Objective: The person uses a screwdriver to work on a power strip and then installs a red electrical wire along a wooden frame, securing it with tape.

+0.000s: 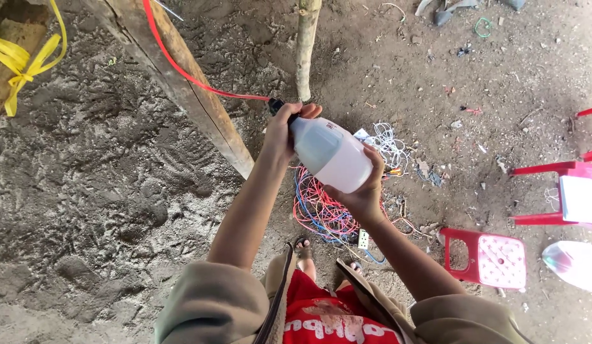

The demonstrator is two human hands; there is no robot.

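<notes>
Both hands are on the white plastic bottle (331, 156), which I hold tilted above the dirt floor (105, 185), out in front of my chest: my right hand (363, 194) is cupped under its base with the fingers curled round the wide end, and my left hand (284, 130) is closed about the neck, at the black cap (277, 106). From that cap a red hose (181, 70) runs off up and left, across the slanted wooden beam (181, 83). A thin wooden pole (305, 48) stands just beyond my left hand. To my right sit a small red stool (490, 258) and part of a red chair (563, 191). Right under the bottle lies a tangle of red and blue wires (321, 210), with a white power strip (363, 239) near my sandalled feet. I judge the chief risk to be liquid: if my grip at the neck slips or the cap comes loose, the contents could spill onto the wires and strip below. The hose could also snag on the beam and tug the bottle from my hands.
</notes>
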